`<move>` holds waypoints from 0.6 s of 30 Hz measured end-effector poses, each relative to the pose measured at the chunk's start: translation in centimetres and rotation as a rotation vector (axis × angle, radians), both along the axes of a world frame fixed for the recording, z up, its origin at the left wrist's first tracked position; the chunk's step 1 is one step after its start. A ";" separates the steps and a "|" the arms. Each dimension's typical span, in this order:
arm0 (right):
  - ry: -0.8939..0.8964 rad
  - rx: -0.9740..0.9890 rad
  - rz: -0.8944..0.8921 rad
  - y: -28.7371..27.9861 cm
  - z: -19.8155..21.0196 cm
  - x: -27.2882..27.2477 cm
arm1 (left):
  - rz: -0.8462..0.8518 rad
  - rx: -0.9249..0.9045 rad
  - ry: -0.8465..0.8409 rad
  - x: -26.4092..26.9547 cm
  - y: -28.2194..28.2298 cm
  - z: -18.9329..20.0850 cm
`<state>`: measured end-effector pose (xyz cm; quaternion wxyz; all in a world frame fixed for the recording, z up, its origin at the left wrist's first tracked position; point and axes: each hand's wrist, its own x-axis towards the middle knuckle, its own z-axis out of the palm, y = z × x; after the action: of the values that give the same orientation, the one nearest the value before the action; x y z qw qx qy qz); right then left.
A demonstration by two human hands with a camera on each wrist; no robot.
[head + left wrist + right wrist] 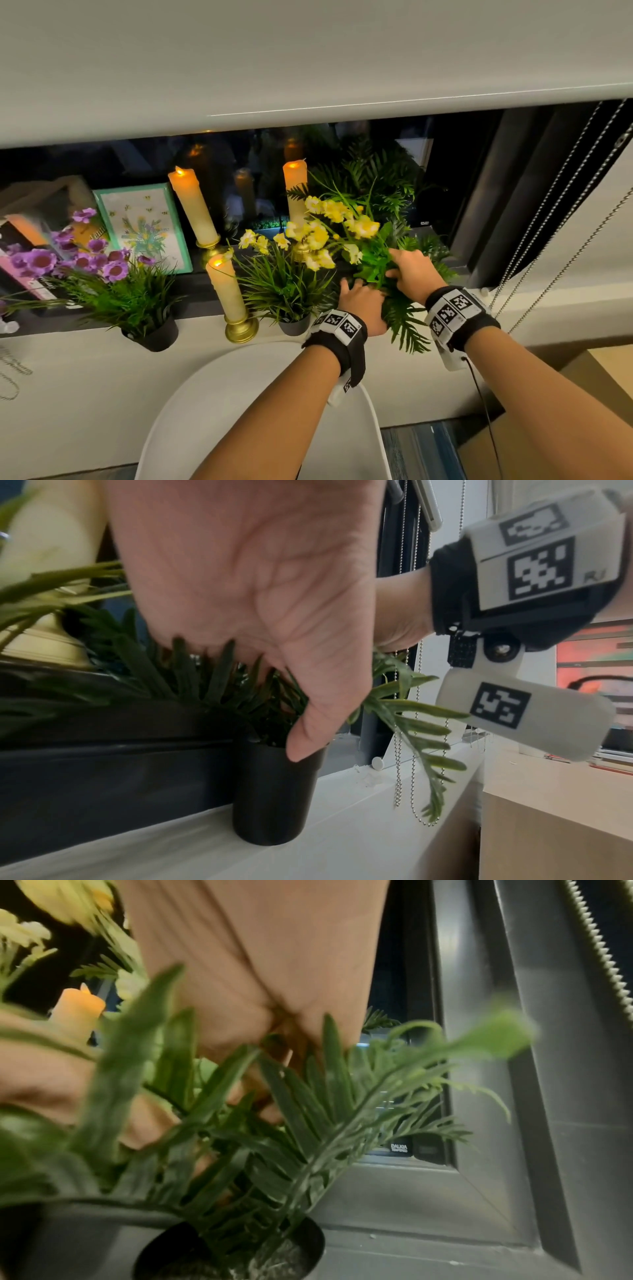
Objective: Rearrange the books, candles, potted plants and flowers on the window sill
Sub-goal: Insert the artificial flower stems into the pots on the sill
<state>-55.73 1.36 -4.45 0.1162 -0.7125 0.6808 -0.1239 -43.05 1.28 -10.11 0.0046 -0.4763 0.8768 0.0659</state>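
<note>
The small black plastic pot of dark green fern fronds (pixel 274 791) is standing at the right end of the white window sill (pixel 342 831), hard against the dark window frame, and both hands are buried in its foliage. The left hand (pixel 363 305) is pressed down into the fronds, thumb tip laid on the pot's rim in the left wrist view; whether its fingers are curled round anything cannot be told, leaves cover them. The right hand (pixel 412 272) is closed on a spray of yellow artificial flowers with bright green leaves (pixel 342 229), which is held tilted over the fern, its stem apparently being worked in among the fronds.

Along the sill the rest is already laid out: a potted grass with purple flowers (pixel 102 270) at the left, books (pixel 30 246) stacked behind it, a green-bordered floral card or book (pixel 147 226) propped against the glass, three lit cream candles on gold holders, one at the front edge (pixel 227 294) and two further back (pixel 195 209) (pixel 294 192), and a potted grass with pale yellow blooms (pixel 277 284) just left of the fern.

By the look of it the arrangement is well advanced, though not finished: the yellow spray is not yet released, and the books still look loosely piled, so some tidying is likely left
</note>
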 end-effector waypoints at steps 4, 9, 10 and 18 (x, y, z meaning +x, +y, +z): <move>-0.075 0.007 -0.061 0.2 0.1 -0.4 | 0.001 0.035 0.039 0.2 0.2 0.3; -0.136 -0.043 -0.084 -0.2 -0.5 -1.2 | -0.020 -0.015 0.007 0.3 0.0 0.2; -0.140 -0.067 -0.081 -0.2 -0.5 -1.3 | -0.009 -0.024 -0.002 0.4 0.1 0.3; -0.117 0.032 -0.032 0.6 0.5 -1.5 | 0.018 0.008 -0.070 0.5 -0.6 0.3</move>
<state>-57.19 2.01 -3.97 0.1652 -0.6912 0.6859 -0.1565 -42.54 0.68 -9.79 0.0365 -0.4861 0.8715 0.0528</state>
